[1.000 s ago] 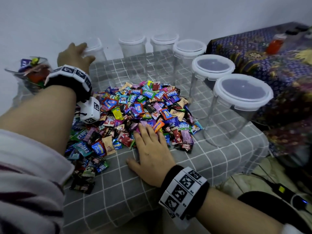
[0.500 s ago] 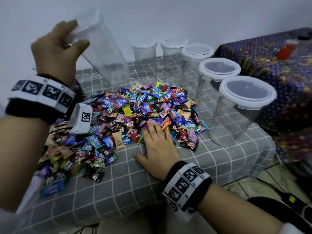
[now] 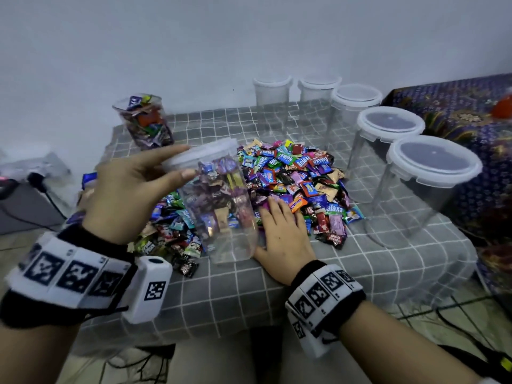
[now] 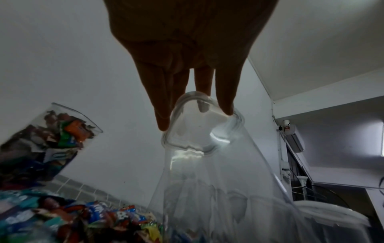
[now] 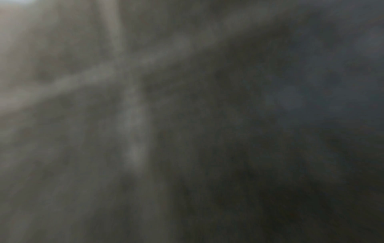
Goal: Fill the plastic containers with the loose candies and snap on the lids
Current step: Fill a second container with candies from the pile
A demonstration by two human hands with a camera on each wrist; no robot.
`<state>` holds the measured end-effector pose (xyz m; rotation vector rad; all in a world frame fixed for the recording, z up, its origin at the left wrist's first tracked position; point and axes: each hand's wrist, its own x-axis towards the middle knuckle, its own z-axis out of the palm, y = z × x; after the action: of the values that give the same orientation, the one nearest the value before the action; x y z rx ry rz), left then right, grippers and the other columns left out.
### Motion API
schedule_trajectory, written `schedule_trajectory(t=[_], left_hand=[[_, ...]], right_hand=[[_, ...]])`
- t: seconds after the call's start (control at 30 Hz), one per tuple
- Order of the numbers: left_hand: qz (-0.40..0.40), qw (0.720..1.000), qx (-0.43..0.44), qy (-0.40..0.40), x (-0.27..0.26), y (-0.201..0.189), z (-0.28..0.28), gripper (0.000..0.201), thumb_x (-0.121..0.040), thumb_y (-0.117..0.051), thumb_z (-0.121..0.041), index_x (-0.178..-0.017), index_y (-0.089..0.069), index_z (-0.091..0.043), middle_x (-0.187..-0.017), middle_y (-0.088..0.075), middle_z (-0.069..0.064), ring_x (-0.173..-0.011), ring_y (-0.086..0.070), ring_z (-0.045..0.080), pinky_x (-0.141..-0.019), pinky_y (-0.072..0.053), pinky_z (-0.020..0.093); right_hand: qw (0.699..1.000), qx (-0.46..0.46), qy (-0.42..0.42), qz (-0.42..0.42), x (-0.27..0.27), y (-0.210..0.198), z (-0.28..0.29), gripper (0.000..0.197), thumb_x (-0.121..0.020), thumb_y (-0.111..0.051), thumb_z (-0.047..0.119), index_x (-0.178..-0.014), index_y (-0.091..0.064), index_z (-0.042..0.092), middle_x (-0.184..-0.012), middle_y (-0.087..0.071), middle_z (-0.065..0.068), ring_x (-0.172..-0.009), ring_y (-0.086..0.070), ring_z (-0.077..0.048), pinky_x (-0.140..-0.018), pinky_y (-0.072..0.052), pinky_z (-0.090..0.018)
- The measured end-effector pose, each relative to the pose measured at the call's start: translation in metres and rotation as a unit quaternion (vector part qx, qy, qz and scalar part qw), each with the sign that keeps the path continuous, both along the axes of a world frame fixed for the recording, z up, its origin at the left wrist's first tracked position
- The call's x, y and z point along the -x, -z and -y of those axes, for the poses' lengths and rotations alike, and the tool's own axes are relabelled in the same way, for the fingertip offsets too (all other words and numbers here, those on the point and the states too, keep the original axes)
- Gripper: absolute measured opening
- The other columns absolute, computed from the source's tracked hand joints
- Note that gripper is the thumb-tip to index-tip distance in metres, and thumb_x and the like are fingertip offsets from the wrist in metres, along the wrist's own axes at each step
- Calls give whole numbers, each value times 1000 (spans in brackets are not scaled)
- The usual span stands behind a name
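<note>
My left hand (image 3: 185, 160) grips a clear plastic container (image 3: 221, 217) by its white lid (image 3: 205, 153), upright at the front of the candy pile (image 3: 299, 173). No candy lies inside it; the pile shows through its wall. In the left wrist view my fingers (image 4: 162, 118) sit on the lid rim of the container (image 4: 218, 180). My right hand (image 3: 277, 223) rests flat on the grey checked tablecloth (image 3: 235, 295), fingertips at the pile's near edge, right beside the container's base. The right wrist view is dark and blurred.
A lidless container full of candies (image 3: 145, 121) stands at the back left. Several lidded containers without candy (image 3: 432, 162) curve along the back and right. A purple patterned cloth (image 3: 457, 106) lies beyond them. Cables (image 3: 41, 184) lie on the floor at left.
My left hand has lifted the container from the back left, swung it over the pile and brought it down beside my right hand. The right hand has stayed put.
</note>
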<state>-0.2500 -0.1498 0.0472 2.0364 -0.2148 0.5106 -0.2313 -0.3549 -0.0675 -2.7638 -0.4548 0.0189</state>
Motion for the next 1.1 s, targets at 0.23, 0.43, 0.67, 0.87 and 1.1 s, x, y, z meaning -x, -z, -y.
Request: schedule_trajectory(t=[0.23,0.43,0.67,0.87,1.1], left_hand=[[65,991,-87,-72,17,17,6,40,-72,-72,-47,-108,-66,-32,-90,-68,-12,-76,-62,2,-80,-53,20],[177,951,-232,-101,22,23,3,41,-80,-67,-38,-109,-70,-10,-110,-69,5,-97,-62,9,-86,-50,29],[245,913,-303,-124,26,23,1,34,-85,-63,-34,-97,-71,-3,-101,-71,8,-94,-58,9,-82,-46,23],[290,890,-338,-99,27,22,5,26,-82,-71,-21,-99,-71,-1,-104,-70,9,-95,-59,12,-86,-44,18],[326,887,-327,-18,31,28,24,27,-90,-62,-20,-106,-68,0,-111,-67,11,-108,-59,17,-97,-46,26]], right_hand=[[1000,-24,12,9,1,0,0,61,-90,-30,50,-144,-28,19,-158,-10,0,-145,-5,-16,-116,-1,-47],[1000,6,-11,-14,7,-4,5,102,-56,1,64,-146,-22,22,-159,-7,1,-145,-4,-16,-116,-1,-46],[998,18,-57,-36,-1,-21,27,58,-89,-45,33,-144,-28,22,-156,-20,-3,-143,-17,-21,-116,-19,-40],[997,36,-69,-17,-6,-48,24,55,-91,-43,19,-144,-31,19,-152,-29,-2,-138,-27,-20,-109,-31,-38],[925,-381,3,1,-17,-96,6,64,-84,-36,64,-74,-54,3,-69,-57,-15,-71,-52,-32,-70,-44,-42]])
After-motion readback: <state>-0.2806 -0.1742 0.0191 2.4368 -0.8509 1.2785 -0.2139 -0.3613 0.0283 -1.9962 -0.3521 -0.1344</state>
